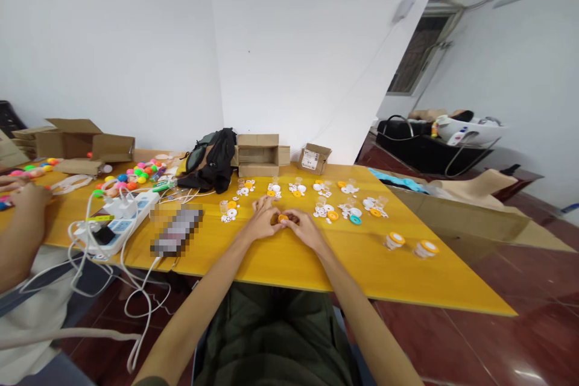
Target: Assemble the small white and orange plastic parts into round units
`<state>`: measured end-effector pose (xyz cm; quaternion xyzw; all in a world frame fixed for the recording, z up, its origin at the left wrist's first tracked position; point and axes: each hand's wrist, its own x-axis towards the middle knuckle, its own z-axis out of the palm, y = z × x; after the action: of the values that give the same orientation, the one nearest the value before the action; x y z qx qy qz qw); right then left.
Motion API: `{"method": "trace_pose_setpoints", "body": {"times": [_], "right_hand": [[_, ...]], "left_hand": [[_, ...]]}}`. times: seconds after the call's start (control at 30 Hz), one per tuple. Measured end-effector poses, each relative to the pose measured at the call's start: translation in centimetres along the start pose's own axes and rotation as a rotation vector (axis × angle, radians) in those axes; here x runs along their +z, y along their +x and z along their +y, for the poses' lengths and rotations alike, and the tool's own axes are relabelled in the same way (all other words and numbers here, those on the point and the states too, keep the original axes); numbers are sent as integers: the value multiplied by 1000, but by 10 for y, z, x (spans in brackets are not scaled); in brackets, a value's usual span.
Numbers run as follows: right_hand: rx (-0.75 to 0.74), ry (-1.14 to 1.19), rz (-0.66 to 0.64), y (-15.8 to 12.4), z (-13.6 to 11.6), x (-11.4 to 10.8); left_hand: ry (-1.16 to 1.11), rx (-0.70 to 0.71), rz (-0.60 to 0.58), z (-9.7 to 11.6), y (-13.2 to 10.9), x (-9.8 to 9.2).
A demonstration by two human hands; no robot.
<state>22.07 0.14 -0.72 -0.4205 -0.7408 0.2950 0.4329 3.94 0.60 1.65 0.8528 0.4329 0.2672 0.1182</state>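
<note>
My left hand [262,221] and my right hand [302,227] meet over the table in front of me. Between their fingertips is a small round orange piece [283,218], partly covered by the fingers. Just beyond the hands lie several small groups of parts: white discs [329,210], clear cups [321,200], orange rings [333,216] and one teal ring [355,219]. Two assembled clear cups with orange-rimmed lids, a nearer one [426,248] and another [395,240], stand to the right.
A phone-like device [177,233] and a white power strip [122,226] with tangled cables lie left. Cardboard boxes [258,157] and a black backpack [210,160] stand at the back. Another person's arm [22,223] reaches in at far left near colourful balls [142,176].
</note>
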Motion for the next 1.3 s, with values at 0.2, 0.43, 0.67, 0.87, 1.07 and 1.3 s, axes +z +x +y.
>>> {"method": "trace_pose_setpoints", "body": {"times": [0.2,0.43,0.67,0.87,1.07,1.3], "right_hand": [[6,30,-16,0,1,0],[4,23,-23,1,4,-1],[-19,-30,8,-1,4,0],[-51,-83,9,-2,2,-1],[-91,-101,-4,-2,0,-1],[-109,-101,-4,-2,3,-1]], "left_hand": [[14,-7,-11,2,0,-1],[20,-2,-6,1,0,-2],[34,25,10,1,-1,0],[50,46,25,0,-1,1],[53,71,32,-3,-1,3],[67,61,33,-5,0,4]]}}
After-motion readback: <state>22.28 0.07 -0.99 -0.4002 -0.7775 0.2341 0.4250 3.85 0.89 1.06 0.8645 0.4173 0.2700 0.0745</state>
